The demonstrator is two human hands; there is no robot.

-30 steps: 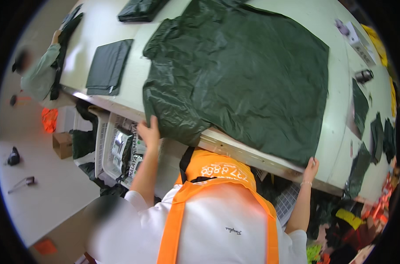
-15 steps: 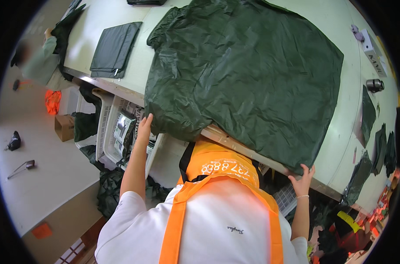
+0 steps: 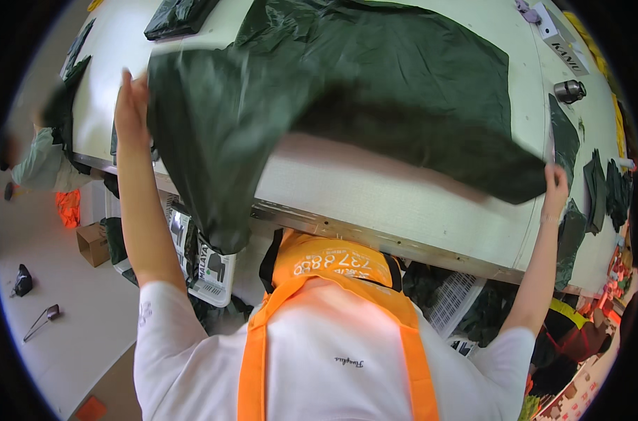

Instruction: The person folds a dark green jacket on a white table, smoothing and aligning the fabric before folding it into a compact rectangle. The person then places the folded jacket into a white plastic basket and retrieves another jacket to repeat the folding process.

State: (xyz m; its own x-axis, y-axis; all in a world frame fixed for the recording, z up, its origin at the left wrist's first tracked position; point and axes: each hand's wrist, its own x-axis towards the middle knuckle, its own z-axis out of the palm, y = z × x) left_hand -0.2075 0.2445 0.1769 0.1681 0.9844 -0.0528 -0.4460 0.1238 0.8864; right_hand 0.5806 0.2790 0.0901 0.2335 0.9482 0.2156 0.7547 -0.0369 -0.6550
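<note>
A large piece of thin, shiny dark green fabric point(image 3: 382, 70) is stretched between my two hands, its near part lifted off the table point(image 3: 347, 175). My left hand point(image 3: 132, 112) is raised at the upper left, closed on the fabric's left edge, with some fingertips hidden behind the cloth. From there a fold hangs down over the table's front edge. At the right, my right hand point(image 3: 556, 188) pinches the near right corner. The far part of the fabric lies wrinkled on the tabletop. The lifted edge is blurred by motion.
Beneath the table's edge, a white basket point(image 3: 220, 284) holds packaged items. Another white crate point(image 3: 453, 302) stands lower right. A folded dark bundle point(image 3: 178, 15) lies at the far left. On the right are a white box point(image 3: 561, 42), a metal cup point(image 3: 570, 91) and dark fabric pieces point(image 3: 594, 189). A person point(image 3: 45, 165) works at left.
Both hands have risen and spread outward, the left far up and leftward. The fabric's near edge has come up off the table's front edge, uncovering a strip of tabletop.
</note>
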